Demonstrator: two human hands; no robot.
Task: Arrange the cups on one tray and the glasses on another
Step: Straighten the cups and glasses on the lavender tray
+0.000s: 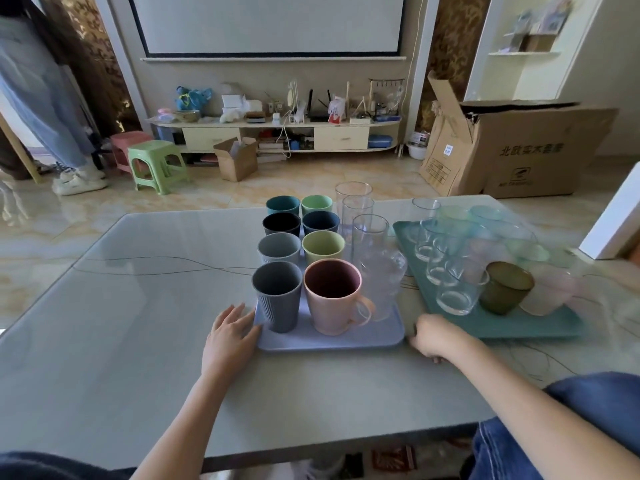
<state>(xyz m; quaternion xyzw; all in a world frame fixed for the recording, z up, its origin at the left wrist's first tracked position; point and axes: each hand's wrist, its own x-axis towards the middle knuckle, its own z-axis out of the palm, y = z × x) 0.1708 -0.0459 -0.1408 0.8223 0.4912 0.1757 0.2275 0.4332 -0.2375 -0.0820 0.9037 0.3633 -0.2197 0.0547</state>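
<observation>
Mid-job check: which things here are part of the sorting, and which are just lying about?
Job: blue tray, coloured cups, pink mug, tall glasses, teal tray, short glasses.

Lying about: green stool, cardboard boxes, TV shelf clutter.

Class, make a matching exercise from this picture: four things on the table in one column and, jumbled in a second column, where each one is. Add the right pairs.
Things
1. pink mug
2. olive glass
3. left hand
4. teal cup

Places
A. far end of the blue tray
B. near end of the blue tray, right side
C. near end of the green tray
D. at the blue tray's left edge

Pairs: 1-B, 2-C, 3-D, 4-A
</observation>
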